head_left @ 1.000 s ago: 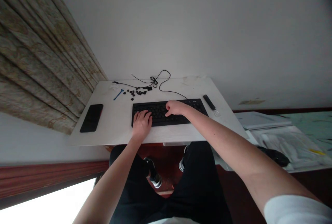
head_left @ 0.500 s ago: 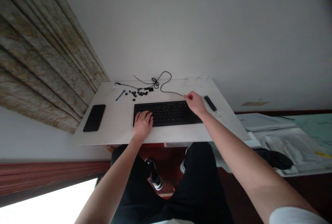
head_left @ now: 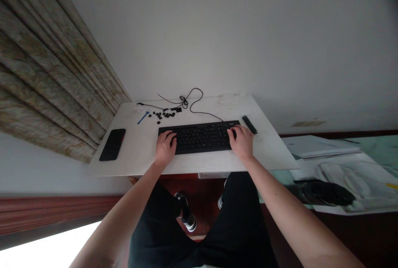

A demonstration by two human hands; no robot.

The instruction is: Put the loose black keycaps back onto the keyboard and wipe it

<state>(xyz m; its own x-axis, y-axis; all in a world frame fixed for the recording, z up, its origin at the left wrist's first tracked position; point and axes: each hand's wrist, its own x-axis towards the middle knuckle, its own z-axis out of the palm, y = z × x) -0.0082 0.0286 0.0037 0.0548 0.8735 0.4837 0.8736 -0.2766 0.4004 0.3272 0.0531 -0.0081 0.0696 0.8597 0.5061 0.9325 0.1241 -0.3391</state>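
Note:
A black keyboard lies lengthwise on the white table. My left hand is at its left end, with bent fingers over the keys and edge. At the right end, my right hand grips the keyboard, thumb and fingers over its corner. A thin black cable runs from the keyboard's back edge to a tied bundle. Behind the left half, several small black keycaps are scattered. Just left of them is a slim blue tool with a wider head.
A black phone rests at the table's left side. Beyond my right hand lies a short black bar. A patterned curtain hangs to the left. Papers and plastic wrapping cover a lower surface on the right.
My right hand has come down from the keyboard's back edge, near the cable, onto its right end. The left hand stays at the left end. The view has shifted slightly.

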